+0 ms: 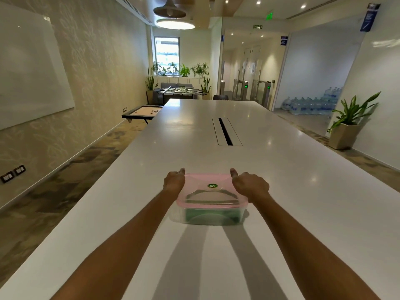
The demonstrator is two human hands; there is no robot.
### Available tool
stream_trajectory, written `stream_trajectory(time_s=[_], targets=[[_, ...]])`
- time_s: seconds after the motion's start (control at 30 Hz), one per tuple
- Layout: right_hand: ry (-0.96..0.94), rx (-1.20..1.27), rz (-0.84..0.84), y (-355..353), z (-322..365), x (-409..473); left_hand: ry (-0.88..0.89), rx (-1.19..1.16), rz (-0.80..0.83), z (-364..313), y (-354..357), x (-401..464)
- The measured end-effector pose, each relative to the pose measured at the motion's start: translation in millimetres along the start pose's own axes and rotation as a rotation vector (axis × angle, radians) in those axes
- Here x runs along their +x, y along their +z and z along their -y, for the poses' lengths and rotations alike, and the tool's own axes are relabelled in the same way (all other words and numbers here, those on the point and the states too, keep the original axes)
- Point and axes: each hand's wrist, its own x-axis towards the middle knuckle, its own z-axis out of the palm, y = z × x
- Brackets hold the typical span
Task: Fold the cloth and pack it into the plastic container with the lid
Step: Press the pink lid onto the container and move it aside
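A clear plastic container stands on the white table in front of me, with a pink translucent lid on top. A folded green cloth shows through its near wall. My left hand grips the lid's left edge, thumb pointing forward. My right hand grips the lid's right edge in the same way. Both forearms reach in from the bottom of the view.
The long white table runs away from me, with a dark cable slot in its middle. The table's left edge drops to a carpeted floor. A potted plant stands off to the right.
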Motion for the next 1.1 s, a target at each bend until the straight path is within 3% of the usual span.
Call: stream_trajectory(time_s=[0.17, 0.57, 0.77, 0.97, 1.1], targets=[[0.040, 0.092, 0.040, 15, -9, -15, -0.098, -0.091, 0.169, 11, 3, -20], [0.054, 0.298, -0.050, 24, -14, -16, -0.017, -0.090, 0.132, 15, 2, -32], [0.038, 0.286, -0.067, 22, -14, -22, -0.009, -0.069, 0.118, 18, 3, -32], [0.064, 0.184, 0.080, 14, -14, -35, 0.063, 0.038, 0.043, 17, 5, -31], [0.071, 0.073, -0.035, 21, -10, -34, 0.079, 0.071, 0.038, 17, 6, -29]])
